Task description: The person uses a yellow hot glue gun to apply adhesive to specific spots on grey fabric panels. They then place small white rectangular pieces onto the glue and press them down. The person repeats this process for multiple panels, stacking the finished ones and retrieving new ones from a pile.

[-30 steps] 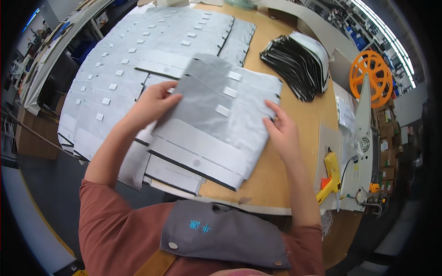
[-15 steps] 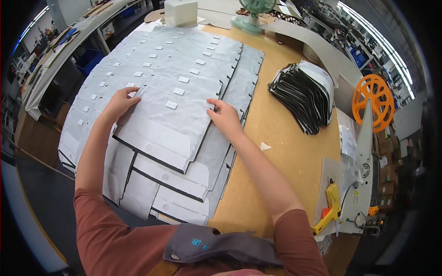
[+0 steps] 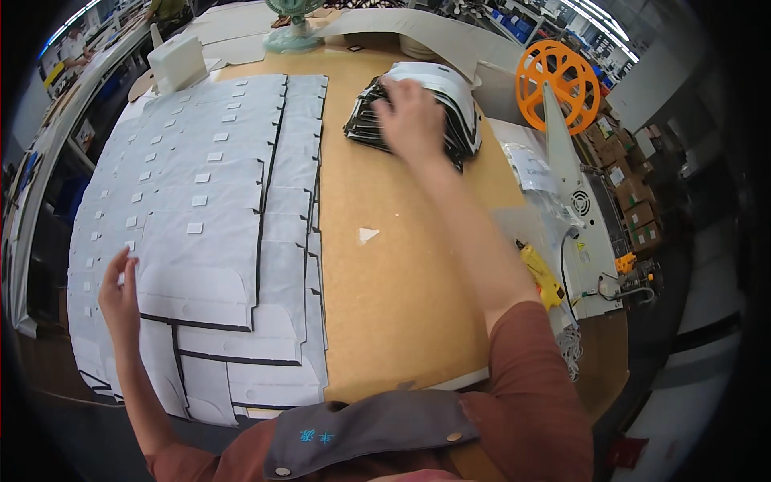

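Grey-white fabric panels (image 3: 213, 265) with dark edges lie in overlapping rows over the left of the table, small white rectangular tabs in lines on them. My left hand (image 3: 120, 297) hovers at the left edge of the top panel, its fingers slightly apart and nothing visible between them. Farther off on the right, my right hand (image 3: 411, 120) reaches over a thick stack of folded pieces (image 3: 454, 96), white on top with black edges. Its fingers are spread over the stack's left part and a little blurred; the fingertips' contact with the pieces is hard to make out.
A tan tabletop (image 3: 401, 305) carries a small white scrap (image 3: 368, 235). To the right are a yellow glue gun (image 3: 542, 277), an orange spoked reel (image 3: 556, 87) and a white machine (image 3: 582, 209). A white block-shaped container (image 3: 177, 64) and a green fan (image 3: 293, 24) stand at the back.
My right hand has left the top panel's right edge and moved to the black-edged stack. My left hand has come off the panel's upper left edge and drawn nearer. The view has turned right.
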`<control>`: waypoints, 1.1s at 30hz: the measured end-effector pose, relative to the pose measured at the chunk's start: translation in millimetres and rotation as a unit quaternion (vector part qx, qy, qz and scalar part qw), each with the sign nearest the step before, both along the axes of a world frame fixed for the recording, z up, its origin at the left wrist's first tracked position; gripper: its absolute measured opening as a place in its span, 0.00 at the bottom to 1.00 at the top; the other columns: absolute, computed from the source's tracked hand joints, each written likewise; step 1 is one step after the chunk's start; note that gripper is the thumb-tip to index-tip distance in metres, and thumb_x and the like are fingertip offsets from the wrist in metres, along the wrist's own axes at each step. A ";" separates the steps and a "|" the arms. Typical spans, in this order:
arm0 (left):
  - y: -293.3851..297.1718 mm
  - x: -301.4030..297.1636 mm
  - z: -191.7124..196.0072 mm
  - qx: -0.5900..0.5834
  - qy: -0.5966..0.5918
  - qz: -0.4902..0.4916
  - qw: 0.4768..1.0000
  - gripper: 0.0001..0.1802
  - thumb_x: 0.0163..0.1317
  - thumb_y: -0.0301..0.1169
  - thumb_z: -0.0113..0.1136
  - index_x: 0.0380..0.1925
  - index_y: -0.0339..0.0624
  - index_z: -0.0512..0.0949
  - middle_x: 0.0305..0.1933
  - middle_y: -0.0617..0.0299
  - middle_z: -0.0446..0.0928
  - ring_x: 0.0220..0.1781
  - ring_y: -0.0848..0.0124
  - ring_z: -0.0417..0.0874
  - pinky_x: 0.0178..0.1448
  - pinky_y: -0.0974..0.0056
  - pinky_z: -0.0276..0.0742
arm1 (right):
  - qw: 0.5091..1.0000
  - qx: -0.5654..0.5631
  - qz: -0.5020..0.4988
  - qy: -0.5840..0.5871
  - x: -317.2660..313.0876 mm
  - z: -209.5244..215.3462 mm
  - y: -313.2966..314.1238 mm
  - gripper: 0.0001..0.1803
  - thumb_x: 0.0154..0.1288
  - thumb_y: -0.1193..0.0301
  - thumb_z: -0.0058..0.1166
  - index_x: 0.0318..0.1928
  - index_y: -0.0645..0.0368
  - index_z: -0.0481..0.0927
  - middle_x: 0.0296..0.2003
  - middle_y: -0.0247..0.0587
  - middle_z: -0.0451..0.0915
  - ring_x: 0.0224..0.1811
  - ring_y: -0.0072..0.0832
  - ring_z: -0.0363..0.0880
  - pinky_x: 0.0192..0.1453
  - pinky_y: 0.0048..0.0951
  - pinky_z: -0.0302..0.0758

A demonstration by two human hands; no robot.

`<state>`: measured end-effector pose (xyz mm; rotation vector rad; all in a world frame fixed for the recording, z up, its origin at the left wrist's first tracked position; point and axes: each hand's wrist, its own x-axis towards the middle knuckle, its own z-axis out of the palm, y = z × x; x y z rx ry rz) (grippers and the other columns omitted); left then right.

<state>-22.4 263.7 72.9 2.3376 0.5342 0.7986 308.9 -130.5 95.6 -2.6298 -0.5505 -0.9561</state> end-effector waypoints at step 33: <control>-101.3 -33.5 -26.6 -0.108 0.023 -0.045 0.993 0.08 0.71 0.25 0.56 0.45 0.37 0.82 0.37 0.65 0.84 0.32 0.83 0.74 0.34 0.75 0.65 | 0.974 -0.113 -0.066 -0.185 125.9 32.6 -108.6 0.12 0.71 0.62 0.51 0.35 0.54 0.82 0.25 0.47 0.84 0.28 0.41 0.84 0.46 0.40 0.78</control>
